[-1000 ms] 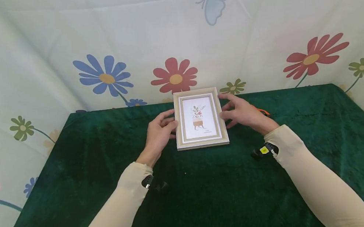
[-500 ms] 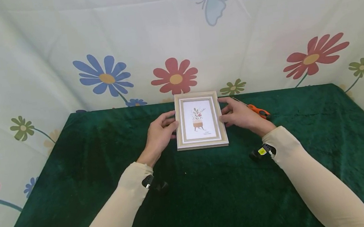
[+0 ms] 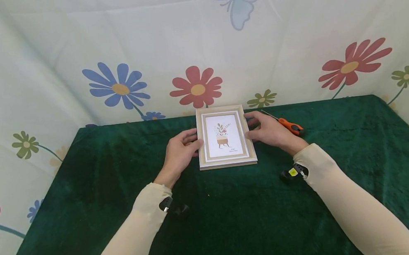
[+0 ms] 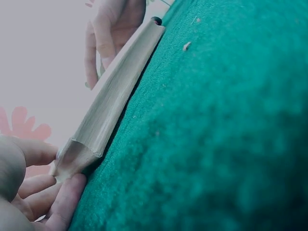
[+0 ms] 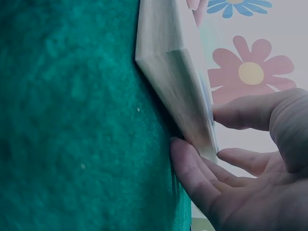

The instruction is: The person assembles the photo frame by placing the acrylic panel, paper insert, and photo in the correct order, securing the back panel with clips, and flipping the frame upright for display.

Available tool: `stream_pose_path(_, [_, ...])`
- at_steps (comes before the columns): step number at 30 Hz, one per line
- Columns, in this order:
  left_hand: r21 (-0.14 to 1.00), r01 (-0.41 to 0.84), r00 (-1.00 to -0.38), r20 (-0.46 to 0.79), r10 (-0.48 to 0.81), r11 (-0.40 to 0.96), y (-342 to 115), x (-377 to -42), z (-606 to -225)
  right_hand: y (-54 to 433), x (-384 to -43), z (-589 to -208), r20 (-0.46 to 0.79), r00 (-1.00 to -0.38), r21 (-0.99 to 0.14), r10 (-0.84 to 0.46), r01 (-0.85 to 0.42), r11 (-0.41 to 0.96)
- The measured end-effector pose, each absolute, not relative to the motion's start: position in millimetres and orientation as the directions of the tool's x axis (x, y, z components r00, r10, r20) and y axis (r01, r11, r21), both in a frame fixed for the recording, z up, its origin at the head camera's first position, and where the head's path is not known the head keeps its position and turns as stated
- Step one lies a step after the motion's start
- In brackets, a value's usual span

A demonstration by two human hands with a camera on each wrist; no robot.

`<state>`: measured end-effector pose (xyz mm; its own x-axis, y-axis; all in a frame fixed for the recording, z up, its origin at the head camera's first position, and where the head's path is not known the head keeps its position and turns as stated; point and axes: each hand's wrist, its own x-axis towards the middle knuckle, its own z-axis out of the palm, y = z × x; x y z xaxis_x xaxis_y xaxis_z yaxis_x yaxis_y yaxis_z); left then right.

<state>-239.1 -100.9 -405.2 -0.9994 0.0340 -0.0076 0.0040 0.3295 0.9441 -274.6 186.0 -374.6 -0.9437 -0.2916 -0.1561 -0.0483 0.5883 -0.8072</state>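
A cream picture frame [image 3: 203, 152] with a plant print [image 3: 222, 136] lies face up near the back of the green cloth. Its near edge is on the cloth; the far end looks slightly raised. My left hand [image 3: 179, 153] grips the left side, thumb on the front rim, fingers at the edge and beneath. On the opposite side my right hand [image 3: 270, 131] pinches the rim between thumb and fingers. In the left wrist view the wooden side of the frame [image 4: 113, 106] shows; the right wrist view has its corner and edge [image 5: 178, 91]. The frame's back is hidden.
A tool with an orange and black handle [image 3: 289, 125] and thin metal shaft lies just beyond my right hand. Green velvety cloth [image 3: 236, 215] covers the table. Behind it hangs a white curtain [image 3: 157, 32] printed with flowers and a butterfly.
The frame's far end has come down a little while its near edge stayed in place. My right hand has shifted slightly inward and down, uncovering more of the orange-handled tool.
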Motion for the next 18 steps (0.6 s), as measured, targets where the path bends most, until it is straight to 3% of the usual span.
stream_pose_path(18, [0.929, -0.003, -0.999, -0.020, 0.041, 0.369, -101.6, -242.0, -406.5, 182.3, -274.4, -380.6, -0.111, -0.951, -0.742, -0.288, -0.113, 0.661])
